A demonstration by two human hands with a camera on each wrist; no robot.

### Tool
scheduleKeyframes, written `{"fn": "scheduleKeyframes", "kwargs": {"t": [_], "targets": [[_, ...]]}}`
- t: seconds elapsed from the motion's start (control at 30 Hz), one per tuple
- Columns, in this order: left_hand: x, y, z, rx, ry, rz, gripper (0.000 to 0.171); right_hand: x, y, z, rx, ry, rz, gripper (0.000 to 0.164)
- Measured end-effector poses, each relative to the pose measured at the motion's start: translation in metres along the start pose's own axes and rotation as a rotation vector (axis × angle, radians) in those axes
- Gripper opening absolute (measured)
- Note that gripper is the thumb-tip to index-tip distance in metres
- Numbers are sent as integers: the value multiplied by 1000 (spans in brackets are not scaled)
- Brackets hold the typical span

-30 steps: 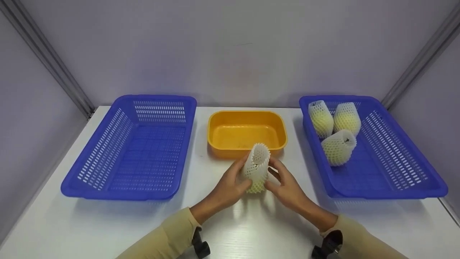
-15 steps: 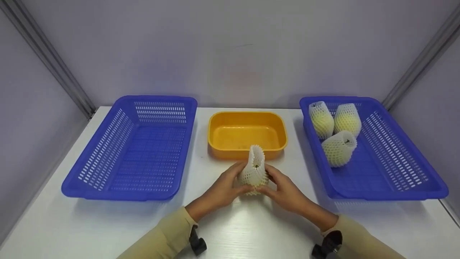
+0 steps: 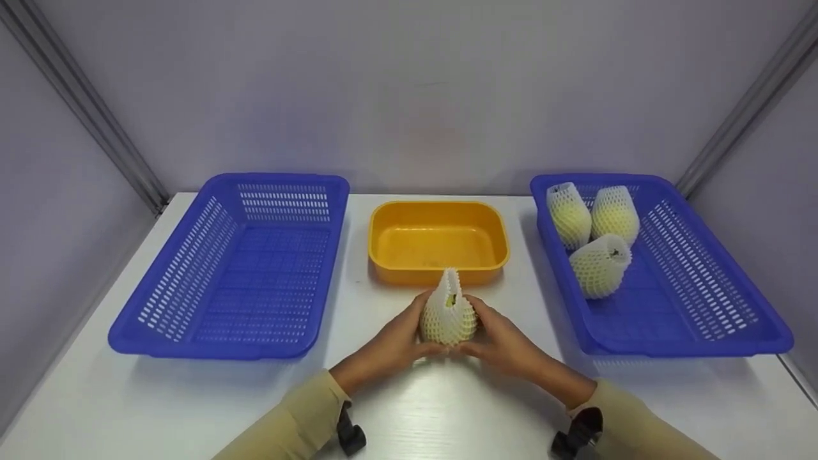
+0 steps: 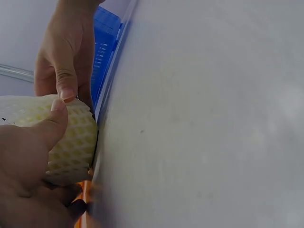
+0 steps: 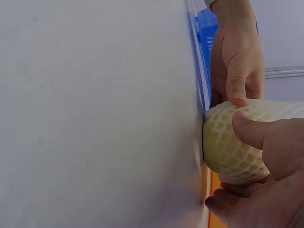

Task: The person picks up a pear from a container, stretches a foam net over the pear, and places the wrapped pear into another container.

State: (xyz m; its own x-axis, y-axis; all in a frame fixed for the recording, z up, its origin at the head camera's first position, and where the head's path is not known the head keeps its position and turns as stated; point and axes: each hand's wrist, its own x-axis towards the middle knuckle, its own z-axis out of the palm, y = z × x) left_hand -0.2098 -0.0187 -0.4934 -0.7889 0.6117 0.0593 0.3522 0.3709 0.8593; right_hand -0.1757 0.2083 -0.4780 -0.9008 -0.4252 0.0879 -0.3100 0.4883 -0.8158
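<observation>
A pale yellow-green pear [image 5: 212, 156] in a white foam net [image 3: 441, 319] stands on the table in front of me. My left hand [image 3: 399, 335] holds its left side and my right hand [image 3: 508, 338] its right side. Both thumbs press the near face of the net, tips close together, while the fingers reach around behind. The net's top [image 3: 450, 281] is squeezed to a narrow point above the fruit, with a dark stem showing in its opening. In the right wrist view, the pear's bare base shows below the net's edge, right at the tabletop.
Behind the hands stands an orange plastic tub [image 3: 439, 275] with nothing in it. A blue basket [image 3: 326, 268] on the left holds nothing. Another blue basket [image 3: 696, 306] on the right contains several netted fruits [image 3: 601, 267]. White walls enclose the white table [image 3: 441, 409].
The thumbs have moved in from the sides to the front of the fruit. The net's wide top opening has narrowed to a point and sits lower. The baskets and tub stay in place.
</observation>
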Motion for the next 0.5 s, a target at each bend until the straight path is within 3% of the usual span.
{"fn": "scheduleKeyframes", "kwargs": {"t": [0.23,0.5], "targets": [[-1,-3,3,101,57,24,88,3,3,1,60,-40,4,71],[-1,2,-1,22,19,10,96,3,0,-7,29,-34,52,87]]}}
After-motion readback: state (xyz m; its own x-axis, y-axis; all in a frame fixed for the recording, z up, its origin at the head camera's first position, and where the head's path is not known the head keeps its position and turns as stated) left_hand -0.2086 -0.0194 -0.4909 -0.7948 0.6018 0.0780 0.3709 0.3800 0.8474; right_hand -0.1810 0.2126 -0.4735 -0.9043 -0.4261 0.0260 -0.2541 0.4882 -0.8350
